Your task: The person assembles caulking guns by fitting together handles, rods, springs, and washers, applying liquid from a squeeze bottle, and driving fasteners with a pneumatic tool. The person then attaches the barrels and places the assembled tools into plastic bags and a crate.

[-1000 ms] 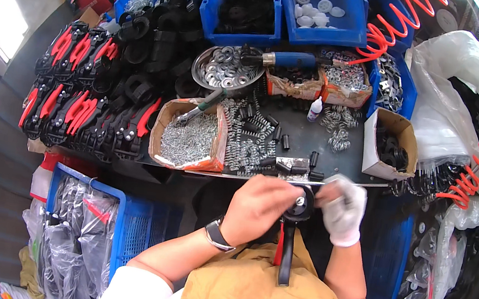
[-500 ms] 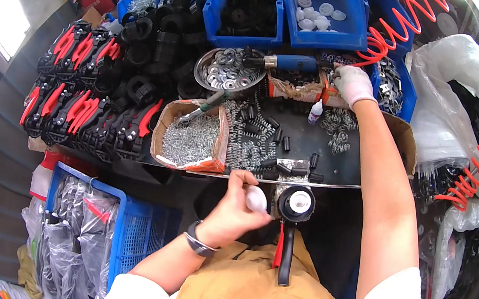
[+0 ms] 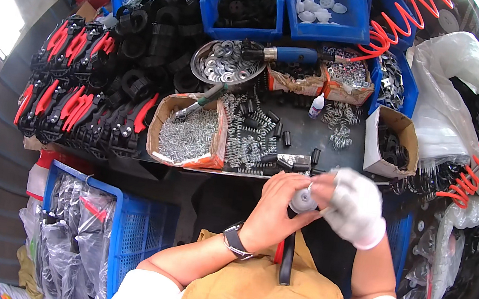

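Both hands pinch a round grey part [image 3: 303, 201]; cardboard box [image 3: 162, 116] holds screws [image 3: 188, 137].

A white knitted cloth glove [image 3: 359, 209] is covering the right hand; the round part [image 3: 303, 201] is looking like smooth pale plastic. Metal washers [image 3: 224, 64] and springs [image 3: 252, 133] are gleaming on the matt dark desk [image 3: 306, 128].
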Motion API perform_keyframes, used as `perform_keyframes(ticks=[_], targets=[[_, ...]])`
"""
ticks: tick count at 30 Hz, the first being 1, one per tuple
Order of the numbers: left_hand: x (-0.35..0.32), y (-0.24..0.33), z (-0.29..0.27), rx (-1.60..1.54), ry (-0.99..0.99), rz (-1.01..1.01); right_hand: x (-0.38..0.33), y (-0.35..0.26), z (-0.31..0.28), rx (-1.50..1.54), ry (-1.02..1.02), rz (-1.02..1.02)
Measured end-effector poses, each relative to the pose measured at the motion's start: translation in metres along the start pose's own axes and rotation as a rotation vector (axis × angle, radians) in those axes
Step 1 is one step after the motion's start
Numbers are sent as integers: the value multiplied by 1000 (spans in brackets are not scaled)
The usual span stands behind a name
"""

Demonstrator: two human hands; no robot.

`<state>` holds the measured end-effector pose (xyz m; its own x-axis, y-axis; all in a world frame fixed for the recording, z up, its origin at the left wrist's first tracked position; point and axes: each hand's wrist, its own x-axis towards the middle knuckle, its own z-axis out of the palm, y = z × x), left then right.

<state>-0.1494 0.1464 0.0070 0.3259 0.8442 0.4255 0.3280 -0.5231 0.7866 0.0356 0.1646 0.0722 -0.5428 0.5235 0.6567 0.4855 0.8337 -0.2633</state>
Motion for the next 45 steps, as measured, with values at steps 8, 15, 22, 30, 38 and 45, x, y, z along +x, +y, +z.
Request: perform_keyframes(ticks=[8,15,22,30,38,45], targets=[[-16,-11,13,-479,43,-124,-17,-25,7,-253,-146,-79],[-7,-21,2,-732,-106,-165,-5,13,-7,-74,-257,-277],[-11,-17,3,-436,-31,-43,19,-30,-3,-222,-200,-105],[-13,-21,6,-490,-15,-103,21,-21,-12,-2,-337,21],[-14,-20,15,-551,116,-125,40,2,-23,99,-682,-122],[-15,-17,25,-224,227,115,7,-30,11,-247,-247,148]])
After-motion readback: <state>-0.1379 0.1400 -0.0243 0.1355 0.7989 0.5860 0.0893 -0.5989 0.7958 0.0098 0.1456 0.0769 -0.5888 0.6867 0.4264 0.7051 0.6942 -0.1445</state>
